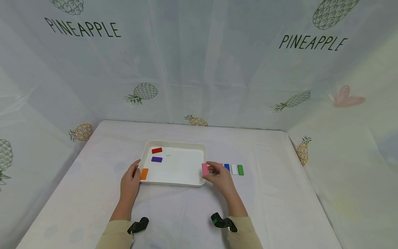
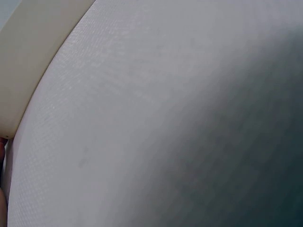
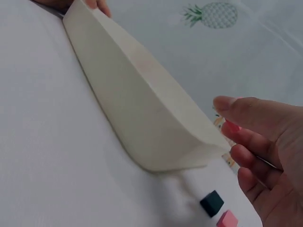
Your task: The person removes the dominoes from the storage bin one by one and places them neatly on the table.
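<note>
A white rectangular tray (image 1: 174,184) lies on the table. At its left edge my left hand (image 1: 130,181) grips the rim; the left wrist view catches only a sliver of fingers beside the tray wall (image 2: 33,56). My right hand (image 1: 221,178) pinches a pink block (image 1: 205,169) between thumb and fingers, above the tray's right front corner. In the right wrist view, most of that pink block (image 3: 232,126) hides behind the thumb. Inside the tray are a red block (image 1: 157,150), a white block (image 1: 168,151), a purple block (image 1: 157,159) and an orange block (image 1: 144,174) near my left hand.
Right of the tray, a row on the table holds a blue block (image 1: 227,167), a white block (image 1: 234,169) and a green block (image 1: 240,169), with another pink block (image 3: 228,219) partly hidden by my right hand. A pineapple-print curtain (image 1: 199,69) stands behind the table.
</note>
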Demonstrator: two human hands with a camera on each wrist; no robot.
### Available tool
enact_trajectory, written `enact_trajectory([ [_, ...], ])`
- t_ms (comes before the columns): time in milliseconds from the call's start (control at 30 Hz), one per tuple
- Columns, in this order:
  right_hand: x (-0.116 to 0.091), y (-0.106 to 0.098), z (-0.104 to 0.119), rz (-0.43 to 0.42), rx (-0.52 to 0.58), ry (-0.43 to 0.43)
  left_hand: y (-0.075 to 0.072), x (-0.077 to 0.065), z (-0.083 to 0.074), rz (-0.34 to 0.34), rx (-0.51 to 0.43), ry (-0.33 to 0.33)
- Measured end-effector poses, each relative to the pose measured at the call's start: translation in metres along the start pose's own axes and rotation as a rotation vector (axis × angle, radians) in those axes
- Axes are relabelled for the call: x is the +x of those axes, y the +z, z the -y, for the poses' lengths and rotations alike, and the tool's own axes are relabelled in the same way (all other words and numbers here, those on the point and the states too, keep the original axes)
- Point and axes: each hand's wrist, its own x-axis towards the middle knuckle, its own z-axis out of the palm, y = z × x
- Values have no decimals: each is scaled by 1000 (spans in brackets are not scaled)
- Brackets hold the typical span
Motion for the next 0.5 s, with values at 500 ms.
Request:
enact_trajectory([
  [500,-16,-10,-37,-72,8,36,-1,-1,-1,2,4,4],
])
